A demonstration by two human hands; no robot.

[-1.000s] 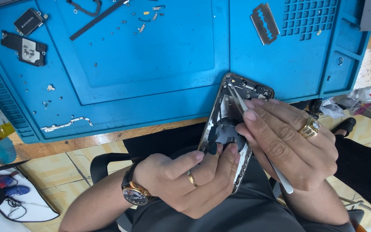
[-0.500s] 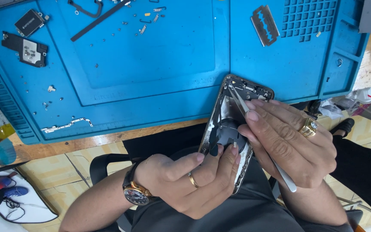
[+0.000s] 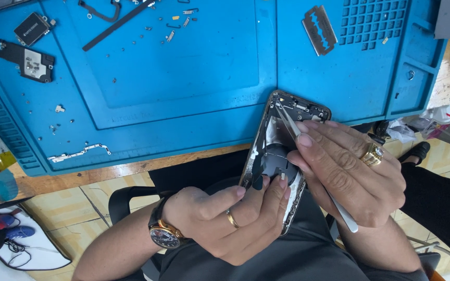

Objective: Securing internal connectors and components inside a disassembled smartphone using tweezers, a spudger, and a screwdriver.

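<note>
Seen from the head camera, a blue silicone work mat (image 3: 183, 78) is spread over a wooden bench edge (image 3: 105, 174), with tiled floor visible below it. Small screws and metal clips (image 3: 175, 23) are scattered across the upper part of the mat. Two dark phone modules (image 3: 29, 47) are laid at its upper left, a thin black strip (image 3: 115, 23) lies slanted near the top, and a razor blade (image 3: 320, 29) rests at the upper right beside a grid of small square pockets (image 3: 373, 21). A slim metal bracket (image 3: 79, 153) is placed near the mat's front edge.

An opened phone frame (image 3: 274, 156) is held over the lap, its top end tilted up against the front edge of the mat. The frame is cradled from below by the left hand (image 3: 225, 221), whose fingers are curled around its lower end with thumb and fingertips pressed on the inner parts; a wristwatch (image 3: 163, 235) and a ring are worn on that hand. Metal tweezers (image 3: 313, 166) are pinched in the right hand (image 3: 350, 171), whose fingers are pressed together along them; the tips are set inside the upper part of the frame, and the rear end sticks out below the palm. A gold ring (image 3: 373, 154) is seen on the right hand.
</note>
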